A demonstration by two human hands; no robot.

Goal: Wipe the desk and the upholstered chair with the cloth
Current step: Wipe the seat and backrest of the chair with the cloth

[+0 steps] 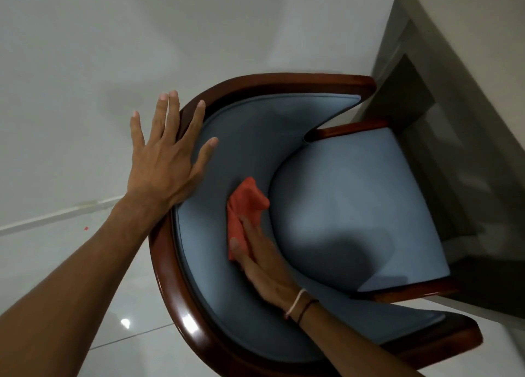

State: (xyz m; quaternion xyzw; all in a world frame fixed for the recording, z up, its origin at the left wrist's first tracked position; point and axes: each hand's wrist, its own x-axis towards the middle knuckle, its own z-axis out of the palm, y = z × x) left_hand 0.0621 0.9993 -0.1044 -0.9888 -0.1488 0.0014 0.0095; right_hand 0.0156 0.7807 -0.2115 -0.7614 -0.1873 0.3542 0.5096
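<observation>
Cloth (247, 209): pressed flat under the right hand (264, 266), on the inner face of the chair's (355, 206) curved backrest; it projects beyond the fingertips.
Seat cushion (358, 215): just right of the grip, its rounded rear edge beside the cloth.
Backrest rail (167, 266): left of the grip, curving around it.
Left hand (164, 155): spread flat on the rail and backrest padding, above and left of the grip, apart from the cloth.
Desk (443, 115): beyond the seat's far side, well right of the grip.
Floor (71, 50): left of the chair.

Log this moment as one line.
phase: wiping chair backrest | right hand: presses orange cloth on blue padding | left hand: flat on chair rim | desk: not identifiable
</observation>
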